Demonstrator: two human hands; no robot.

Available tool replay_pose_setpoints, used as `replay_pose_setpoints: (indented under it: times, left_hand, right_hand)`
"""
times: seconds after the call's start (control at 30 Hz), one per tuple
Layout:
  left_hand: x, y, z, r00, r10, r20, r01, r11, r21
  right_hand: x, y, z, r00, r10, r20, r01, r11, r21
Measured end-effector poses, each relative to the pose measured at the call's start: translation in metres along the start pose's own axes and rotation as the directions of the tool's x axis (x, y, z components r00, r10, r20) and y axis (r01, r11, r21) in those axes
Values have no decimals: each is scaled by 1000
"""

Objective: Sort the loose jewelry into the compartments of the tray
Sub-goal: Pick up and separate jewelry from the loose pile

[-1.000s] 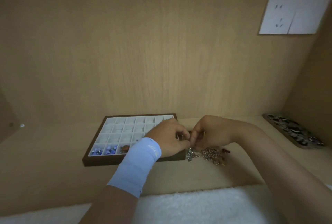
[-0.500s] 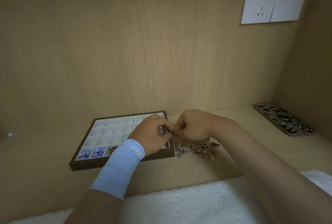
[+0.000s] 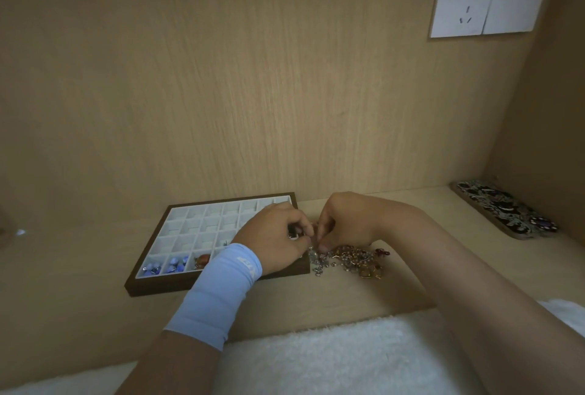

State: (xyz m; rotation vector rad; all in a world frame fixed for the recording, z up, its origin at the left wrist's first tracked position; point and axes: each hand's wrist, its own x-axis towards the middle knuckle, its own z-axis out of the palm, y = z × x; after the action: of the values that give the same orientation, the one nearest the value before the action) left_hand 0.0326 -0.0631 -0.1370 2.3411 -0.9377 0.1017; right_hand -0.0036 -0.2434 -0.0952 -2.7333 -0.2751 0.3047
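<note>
A dark wooden tray (image 3: 218, 283) with white square compartments lies on the wooden shelf. Its front row holds blue beads (image 3: 166, 264) in two cells and a reddish piece (image 3: 202, 259) in a third. A pile of loose jewelry (image 3: 348, 260), silver and gold, sits just right of the tray. My left hand (image 3: 272, 245), with a light blue wrist sleeve, hovers over the tray's right edge and pinches a small silver piece (image 3: 294, 234). My right hand (image 3: 345, 220) meets it fingertip to fingertip above the pile, fingers curled; what it pinches is hidden.
A patterned flat case (image 3: 503, 209) lies at the far right of the shelf. A white wall socket (image 3: 487, 2) is on the back panel. White fluffy fabric (image 3: 332, 359) covers the near edge. Wooden walls close in behind and at the right.
Both hands lifted slightly from the pile and stay joined at the fingertips by the tray's right edge. The view has shifted a little, so everything sits lower and further left.
</note>
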Motion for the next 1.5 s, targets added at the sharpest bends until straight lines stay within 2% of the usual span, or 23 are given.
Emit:
replay_pose_setpoints:
  times: [0.17, 0.3, 0.4, 0.57, 0.67, 0.77, 0.87, 1.03, 1.17, 1.23, 1.3, 1.5]
  left_hand:
    - [-1, 3, 0, 1000, 12, 5, -12, 1000, -9]
    - [-1, 7, 0, 999, -35, 15, 36, 996, -78]
    - [-1, 8, 1, 995, -97, 20, 99, 968, -230]
    - [0, 11, -8, 982, -188, -25, 152, 860, -486]
    - [0, 7, -16, 963, -269, -31, 199, 781, -592]
    - [-1, 4, -28, 960, -280, 1, 211, 720, -661]
    - [-4, 4, -42, 966, -260, -5, 194, 736, -648]
    - [-12, -8, -70, 952, -303, -26, 219, 742, -633]
    - [-20, -21, -89, 947, -318, -39, 215, 719, -662]
    - [-22, -24, -97, 947, -317, -54, 202, 716, -669]
    - [-23, -26, -105, 948, -309, -79, 181, 725, -664]
    - [-38, -46, -116, 941, -305, -145, 147, 756, -637]
  right_hand:
    - [-1, 0, 0, 999, 2, 36, -1, 1000, -29]
    - [-2, 4, -3, 1000, 7, 14, -7, 999, 39]
    - [-5, 8, -11, 999, 12, -52, 0, 977, 211]
    - [-11, 8, -16, 987, 10, -158, 72, 864, 499]
    - [-13, 1, -17, 981, 18, -194, 107, 783, 612]
    - [-9, -8, -13, 968, 58, -245, 135, 702, 699]
    - [-5, -20, -4, 951, 98, -294, 172, 621, 765]
    - [5, -48, 5, 932, 102, -347, 230, 573, 787]
    - [17, -68, 2, 945, 82, -317, 217, 569, 793]
    - [23, -77, 0, 951, 57, -302, 209, 602, 771]
    - [31, -85, -2, 952, 35, -304, 215, 632, 745]
    - [54, -102, 0, 961, -10, -277, 220, 635, 740]
